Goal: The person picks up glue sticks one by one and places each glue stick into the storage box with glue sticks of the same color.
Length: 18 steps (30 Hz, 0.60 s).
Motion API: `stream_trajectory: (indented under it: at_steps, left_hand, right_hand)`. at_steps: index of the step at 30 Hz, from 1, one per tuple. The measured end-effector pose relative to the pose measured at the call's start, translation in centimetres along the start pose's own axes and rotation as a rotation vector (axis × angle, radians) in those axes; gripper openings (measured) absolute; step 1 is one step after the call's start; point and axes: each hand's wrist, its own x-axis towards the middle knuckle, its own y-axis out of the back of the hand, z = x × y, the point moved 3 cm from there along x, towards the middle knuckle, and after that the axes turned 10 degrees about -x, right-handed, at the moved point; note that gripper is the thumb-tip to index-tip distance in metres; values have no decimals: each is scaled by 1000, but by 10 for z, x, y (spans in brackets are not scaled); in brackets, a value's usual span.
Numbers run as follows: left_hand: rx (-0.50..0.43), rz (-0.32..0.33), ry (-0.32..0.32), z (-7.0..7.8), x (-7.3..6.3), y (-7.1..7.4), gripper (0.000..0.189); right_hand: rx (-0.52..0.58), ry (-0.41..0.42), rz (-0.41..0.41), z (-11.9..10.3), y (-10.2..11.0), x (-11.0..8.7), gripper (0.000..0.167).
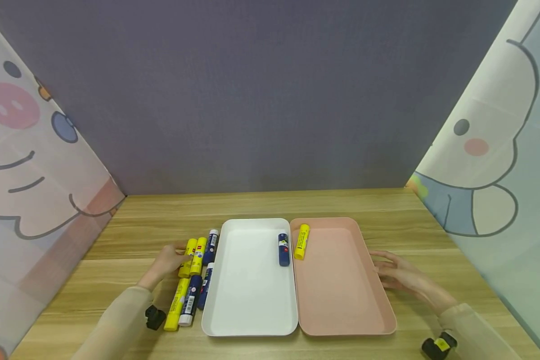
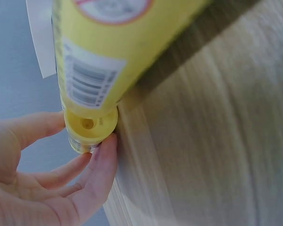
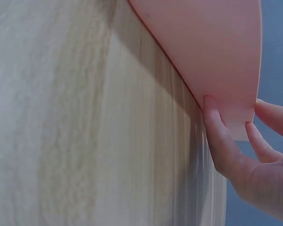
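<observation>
Pinching a yellow glue stick (image 1: 188, 257) at its capped end, the left hand (image 1: 167, 262) is working beside the white tray (image 1: 250, 325); judged light, rigid, slick plastic, best gripped mid-barrel; right hand (image 1: 398, 275) is resting relaxed, fingertips touching the pink tray (image 1: 342, 327) on the bench (image 1: 261, 202).

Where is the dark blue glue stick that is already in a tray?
In the head view, the dark blue glue stick lies in the white tray, at its far right edge, beside the yellow glue stick in the pink tray.

Wooden table (image 1: 270, 205), grey back wall (image 1: 252, 90), cartoon side panels (image 1: 31, 165).
</observation>
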Motion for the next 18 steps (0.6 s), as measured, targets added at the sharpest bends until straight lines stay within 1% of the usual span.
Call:
stream_trajectory:
  at_steps: [7, 14, 18]
  left_hand:
    - [-23, -3, -1, 1, 0, 0, 47]
    - [-54, -10, -2, 6, -2, 2, 47]
    - [-43, -10, 3, 9, -3, 5, 49]
  right_hand:
    - [10, 2, -7, 0, 0, 0, 45]
    - [-17, -16, 20, -1, 0, 0, 50]
    - [-6, -20, 23, 0, 0, 0, 48]
